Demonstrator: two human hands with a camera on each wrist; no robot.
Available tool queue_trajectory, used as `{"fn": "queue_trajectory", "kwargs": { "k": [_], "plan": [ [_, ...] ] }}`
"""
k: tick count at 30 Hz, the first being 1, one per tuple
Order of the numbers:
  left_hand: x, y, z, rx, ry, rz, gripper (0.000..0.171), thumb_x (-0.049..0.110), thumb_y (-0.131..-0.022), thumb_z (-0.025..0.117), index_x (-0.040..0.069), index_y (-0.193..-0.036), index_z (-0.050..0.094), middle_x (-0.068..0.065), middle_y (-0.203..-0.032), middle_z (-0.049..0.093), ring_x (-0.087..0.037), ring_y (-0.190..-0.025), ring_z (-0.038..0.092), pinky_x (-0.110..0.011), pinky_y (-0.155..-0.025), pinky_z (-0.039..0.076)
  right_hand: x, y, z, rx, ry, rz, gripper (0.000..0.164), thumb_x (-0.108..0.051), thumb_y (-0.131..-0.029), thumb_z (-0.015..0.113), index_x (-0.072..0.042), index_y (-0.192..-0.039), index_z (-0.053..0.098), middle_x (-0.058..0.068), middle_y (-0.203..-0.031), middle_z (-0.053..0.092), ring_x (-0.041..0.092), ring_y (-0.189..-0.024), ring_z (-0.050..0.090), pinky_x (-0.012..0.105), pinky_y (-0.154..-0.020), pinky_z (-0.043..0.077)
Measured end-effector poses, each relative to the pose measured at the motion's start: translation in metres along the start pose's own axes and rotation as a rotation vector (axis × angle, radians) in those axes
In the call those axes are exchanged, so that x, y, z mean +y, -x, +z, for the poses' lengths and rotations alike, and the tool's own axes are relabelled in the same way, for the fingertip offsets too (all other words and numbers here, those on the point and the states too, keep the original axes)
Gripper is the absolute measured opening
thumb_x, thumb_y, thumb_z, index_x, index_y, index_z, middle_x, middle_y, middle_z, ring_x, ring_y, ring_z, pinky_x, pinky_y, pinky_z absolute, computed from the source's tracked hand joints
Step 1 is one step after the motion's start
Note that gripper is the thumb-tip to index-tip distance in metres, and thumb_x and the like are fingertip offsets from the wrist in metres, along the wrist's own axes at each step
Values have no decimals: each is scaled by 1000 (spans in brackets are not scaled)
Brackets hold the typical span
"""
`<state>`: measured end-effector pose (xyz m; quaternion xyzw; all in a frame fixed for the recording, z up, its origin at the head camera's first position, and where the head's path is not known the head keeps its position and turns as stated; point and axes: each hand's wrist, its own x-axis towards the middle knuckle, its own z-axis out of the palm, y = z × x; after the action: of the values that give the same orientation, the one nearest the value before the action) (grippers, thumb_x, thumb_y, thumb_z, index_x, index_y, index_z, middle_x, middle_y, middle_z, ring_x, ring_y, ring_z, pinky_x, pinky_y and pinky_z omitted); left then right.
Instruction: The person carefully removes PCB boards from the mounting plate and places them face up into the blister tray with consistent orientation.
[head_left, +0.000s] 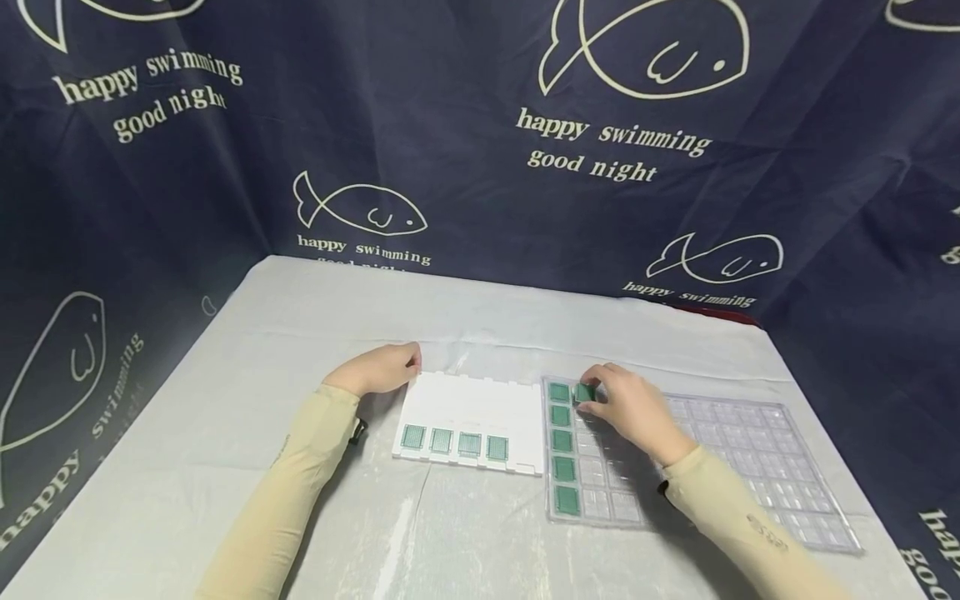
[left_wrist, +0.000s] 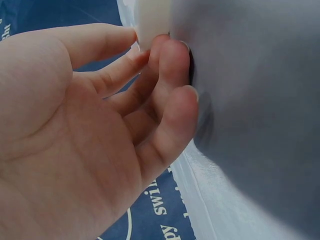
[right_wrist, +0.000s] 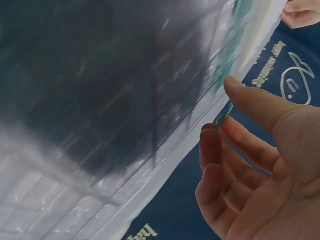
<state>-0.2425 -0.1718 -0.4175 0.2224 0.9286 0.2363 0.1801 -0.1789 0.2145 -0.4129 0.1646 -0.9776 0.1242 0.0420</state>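
My left hand pinches the far left corner of a white board between thumb and fingers; the left wrist view shows its pale edge there. On the board's near side lies a row of several green square chips with a fine grid pattern. My right hand pinches another green chip by its edges, over the far end of a clear compartment tray. In the right wrist view that chip shows as a thin sliver between thumb and fingers.
Several more green chips fill the tray's leftmost column, beside the board's right edge. A white sheet covers the table. Behind it hangs a dark blue curtain with fish drawings, and something red shows at the back right edge.
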Motion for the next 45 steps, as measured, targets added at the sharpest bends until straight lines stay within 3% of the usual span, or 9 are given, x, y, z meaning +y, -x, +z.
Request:
{"fn": "queue_trajectory", "kwargs": {
  "k": [9,25,35,45],
  "plan": [
    [1,0,0,-9,14,8,15,14,-104,48,6,-104,59,-9,-98,65,-19,-84,57,-34,-80,49,19,-9,-1,-90,-73,52,38,-33,-80,86,-11,-108,71,4,-100,72,23,-89,67,47,-78,55],
    [2,1,0,-3,8,11,14,14,-104,48,5,-104,59,-9,-96,65,-19,-83,56,-33,-77,49,27,-11,2,-86,-105,-33,35,-29,-78,87,-15,-107,72,1,-100,69,21,-92,66,46,-81,55],
    [4,1,-2,-6,14,14,14,13,-104,47,5,-103,59,-9,-96,64,-19,-83,56,-32,-76,48,25,-10,1,-108,-90,-4,33,-28,-80,87,-16,-106,72,1,-104,69,21,-94,65,48,-84,55],
    [2,0,0,-5,6,11,14,14,-104,47,5,-104,59,-9,-96,65,-19,-83,56,-33,-78,48,21,-10,3,-98,-90,-58,23,-20,-82,85,-14,-101,74,-2,-99,72,15,-83,61,40,-78,53]
  ]
}}
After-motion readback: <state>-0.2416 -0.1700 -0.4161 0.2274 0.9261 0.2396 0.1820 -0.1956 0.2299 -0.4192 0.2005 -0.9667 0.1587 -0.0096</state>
